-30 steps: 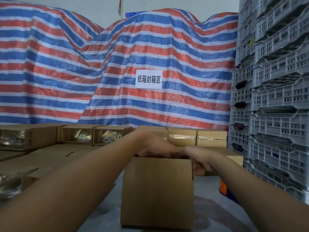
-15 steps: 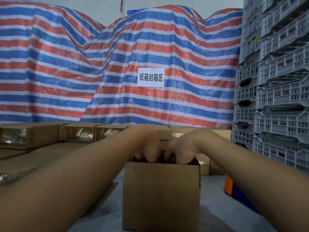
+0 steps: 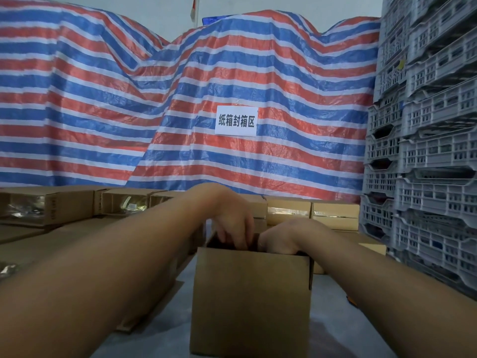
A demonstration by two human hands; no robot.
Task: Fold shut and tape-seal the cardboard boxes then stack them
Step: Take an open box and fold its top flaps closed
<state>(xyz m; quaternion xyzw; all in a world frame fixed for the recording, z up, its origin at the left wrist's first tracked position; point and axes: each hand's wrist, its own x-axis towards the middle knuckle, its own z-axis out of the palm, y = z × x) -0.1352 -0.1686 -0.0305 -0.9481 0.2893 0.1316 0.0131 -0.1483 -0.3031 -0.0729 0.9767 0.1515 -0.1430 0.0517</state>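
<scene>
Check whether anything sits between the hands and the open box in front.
Nothing visible does. Both the left hand and the right hand are already at the top opening of the box, fingers reaching down inside. What they touch in there is hidden.

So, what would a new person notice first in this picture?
First, the big red, blue and white striped tarpaulin across the back, with a white paper sign. Then the open brown cardboard box in front, both hands, left hand and right hand, reaching into its top. Grey plastic crates tower at right.

striped tarpaulin (image 3: 103, 104) behind, white paper sign (image 3: 236, 121) on it, grey plastic crates (image 3: 426, 151) stacked right
</scene>
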